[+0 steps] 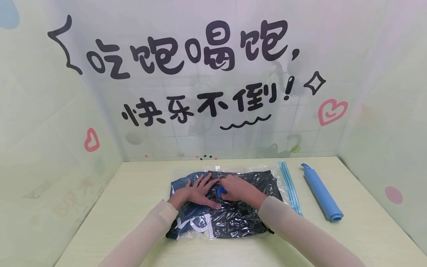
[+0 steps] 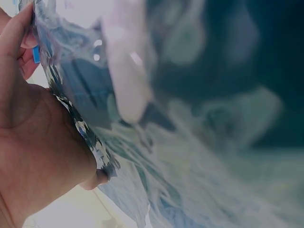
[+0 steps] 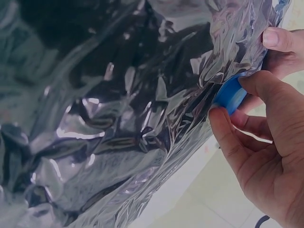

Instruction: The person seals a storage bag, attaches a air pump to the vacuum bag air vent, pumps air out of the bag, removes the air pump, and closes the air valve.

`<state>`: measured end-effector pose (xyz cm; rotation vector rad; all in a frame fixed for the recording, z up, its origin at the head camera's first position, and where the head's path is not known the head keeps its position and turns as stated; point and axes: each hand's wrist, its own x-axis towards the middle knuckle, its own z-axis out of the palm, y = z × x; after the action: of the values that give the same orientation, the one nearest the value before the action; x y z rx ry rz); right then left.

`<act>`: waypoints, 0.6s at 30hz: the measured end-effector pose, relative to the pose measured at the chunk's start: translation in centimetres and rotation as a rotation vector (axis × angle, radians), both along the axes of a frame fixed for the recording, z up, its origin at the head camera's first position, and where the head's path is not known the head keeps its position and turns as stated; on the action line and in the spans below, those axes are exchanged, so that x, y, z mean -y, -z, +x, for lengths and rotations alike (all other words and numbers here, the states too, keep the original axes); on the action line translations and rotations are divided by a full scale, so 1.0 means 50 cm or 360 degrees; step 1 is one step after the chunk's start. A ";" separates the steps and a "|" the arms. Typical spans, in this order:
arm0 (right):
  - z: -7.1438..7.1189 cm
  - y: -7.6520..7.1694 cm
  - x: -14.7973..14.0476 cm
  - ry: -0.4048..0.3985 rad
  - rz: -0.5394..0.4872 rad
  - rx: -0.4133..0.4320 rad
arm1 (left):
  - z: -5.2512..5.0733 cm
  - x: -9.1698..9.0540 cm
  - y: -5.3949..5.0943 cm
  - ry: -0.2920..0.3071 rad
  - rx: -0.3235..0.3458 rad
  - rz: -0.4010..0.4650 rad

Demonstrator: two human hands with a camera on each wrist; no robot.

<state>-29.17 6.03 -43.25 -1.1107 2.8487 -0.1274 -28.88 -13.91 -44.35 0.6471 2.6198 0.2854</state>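
A clear vacuum storage bag (image 1: 241, 228) lies flat on the table with dark folded clothing (image 1: 263, 181) inside, its plastic wrinkled and shiny. Near the bag's middle is a round blue valve cap (image 1: 221, 192). My right hand (image 1: 237, 188) pinches this cap between thumb and fingers; the right wrist view shows the grip on the blue cap (image 3: 230, 95) closely. My left hand (image 1: 198, 193) rests spread on the bag just left of the cap, fingers fairly straight. In the left wrist view, the left palm (image 2: 42, 137) lies along the plastic.
To the right of the bag, a blue hand pump (image 1: 321, 193) lies on the pale wooden table (image 1: 116, 207). A teal zip strip (image 1: 290, 187) runs along the bag's right end. Printed cloth walls (image 1: 207, 141) enclose the table at the back and both sides.
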 end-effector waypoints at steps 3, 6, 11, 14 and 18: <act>0.003 0.002 0.002 0.0036 -0.0015 0.0010 | 0.000 0.000 0.002 -0.0001 -0.0001 -0.0006; 0.005 0.004 0.003 0.0076 -0.0044 0.0017 | -0.001 0.001 0.005 0.0000 -0.0001 0.0004; 0.010 0.008 0.007 0.0131 -0.0115 0.0038 | -0.008 0.004 0.023 0.0007 -0.0021 0.0014; 0.011 0.008 0.011 0.0168 -0.0117 0.0039 | -0.012 0.005 0.031 0.0013 -0.0031 0.0001; 0.013 0.007 0.017 0.0234 -0.0104 0.0024 | -0.010 0.003 0.022 0.0008 -0.0022 0.0022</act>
<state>-28.52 5.19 -43.61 -0.9059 2.9302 -0.2382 -29.38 -14.05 -45.42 0.6626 2.6309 0.2987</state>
